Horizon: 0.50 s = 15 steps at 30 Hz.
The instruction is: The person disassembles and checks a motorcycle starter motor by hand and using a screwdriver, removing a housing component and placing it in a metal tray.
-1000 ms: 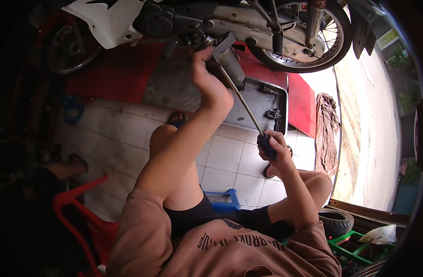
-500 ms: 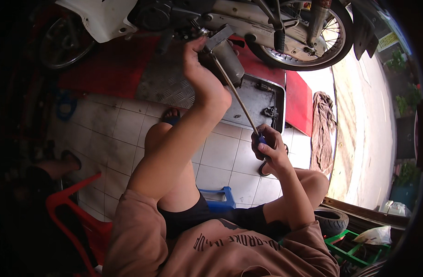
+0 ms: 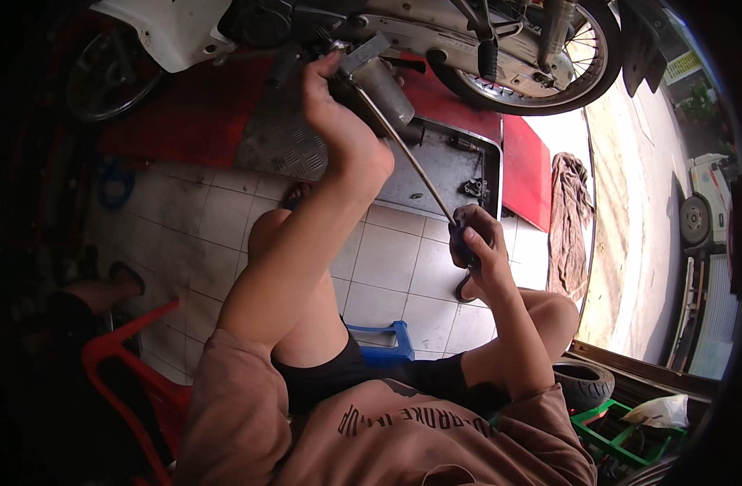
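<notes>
Toward the upper left of centre, the left hand (image 3: 326, 93) and the grey metal part (image 3: 383, 89) it grasps sit slightly further left and higher than a second ago; its fingers are mostly hidden. The right hand (image 3: 484, 239), right of centre, is also a little higher. At the far right edge, a white truck (image 3: 715, 190) has come into view. The part has a square-edged block above a dull, rounded body. The long screwdriver (image 3: 407, 157) slants from it, thin-shafted, its dark handle wrapped in the right hand's closed fingers.

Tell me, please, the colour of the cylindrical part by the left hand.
The cylindrical part is grey in the head view.
</notes>
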{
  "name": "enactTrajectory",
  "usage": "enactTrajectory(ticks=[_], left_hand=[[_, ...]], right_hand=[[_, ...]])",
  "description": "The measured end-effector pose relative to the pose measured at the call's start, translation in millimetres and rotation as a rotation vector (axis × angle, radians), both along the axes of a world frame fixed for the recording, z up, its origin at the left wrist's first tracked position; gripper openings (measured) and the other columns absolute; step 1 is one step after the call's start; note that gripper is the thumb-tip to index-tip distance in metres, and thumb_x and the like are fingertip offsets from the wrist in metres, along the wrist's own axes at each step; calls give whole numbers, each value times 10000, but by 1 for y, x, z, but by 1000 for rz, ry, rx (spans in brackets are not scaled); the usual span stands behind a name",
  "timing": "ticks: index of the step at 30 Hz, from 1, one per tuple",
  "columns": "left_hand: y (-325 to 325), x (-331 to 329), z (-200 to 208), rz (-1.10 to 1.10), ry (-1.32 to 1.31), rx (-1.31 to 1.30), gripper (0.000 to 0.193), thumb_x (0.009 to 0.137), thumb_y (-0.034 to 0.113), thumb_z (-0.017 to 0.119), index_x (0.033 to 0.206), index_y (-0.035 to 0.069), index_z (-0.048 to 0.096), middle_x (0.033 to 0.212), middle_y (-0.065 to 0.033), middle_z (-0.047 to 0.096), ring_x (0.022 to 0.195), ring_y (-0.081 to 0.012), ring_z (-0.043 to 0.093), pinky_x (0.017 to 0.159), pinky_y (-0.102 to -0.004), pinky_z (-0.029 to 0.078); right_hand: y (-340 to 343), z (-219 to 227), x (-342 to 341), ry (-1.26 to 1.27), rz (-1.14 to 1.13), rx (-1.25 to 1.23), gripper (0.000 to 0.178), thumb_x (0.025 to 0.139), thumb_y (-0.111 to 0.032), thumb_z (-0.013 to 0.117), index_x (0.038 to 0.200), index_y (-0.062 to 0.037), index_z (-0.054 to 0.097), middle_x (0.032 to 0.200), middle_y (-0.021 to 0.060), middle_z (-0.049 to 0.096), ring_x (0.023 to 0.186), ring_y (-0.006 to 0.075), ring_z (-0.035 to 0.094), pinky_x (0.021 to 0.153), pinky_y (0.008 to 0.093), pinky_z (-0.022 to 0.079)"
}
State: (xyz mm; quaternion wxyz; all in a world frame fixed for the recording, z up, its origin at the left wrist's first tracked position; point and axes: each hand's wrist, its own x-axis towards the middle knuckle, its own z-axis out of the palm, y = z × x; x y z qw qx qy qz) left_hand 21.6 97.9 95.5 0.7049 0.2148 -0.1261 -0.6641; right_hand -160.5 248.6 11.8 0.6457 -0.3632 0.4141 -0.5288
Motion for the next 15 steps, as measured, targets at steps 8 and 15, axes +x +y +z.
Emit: enactTrajectory(ticks=[8, 15], left_hand=[[-2, 0, -2, 65, -48, 47, 418, 847, 382, 451, 1006, 21, 590, 876, -141, 654, 786, -263, 628, 717, -393, 524], [-4, 3, -1, -2, -15, 31, 444, 847, 409, 433, 1005, 26, 593, 886, -144, 660, 776, -268, 629, 717, -393, 524]], right_hand=[[3, 4, 11, 559, -229, -290, 239, 873, -178, 699, 815, 23, 585, 711, 38, 568, 593, 63, 490, 512, 210, 373], [10, 7, 4, 126, 106, 51, 284, 889, -253, 670, 888, -21, 506, 650, -2, 469, 548, 50, 424, 475, 207, 315]])
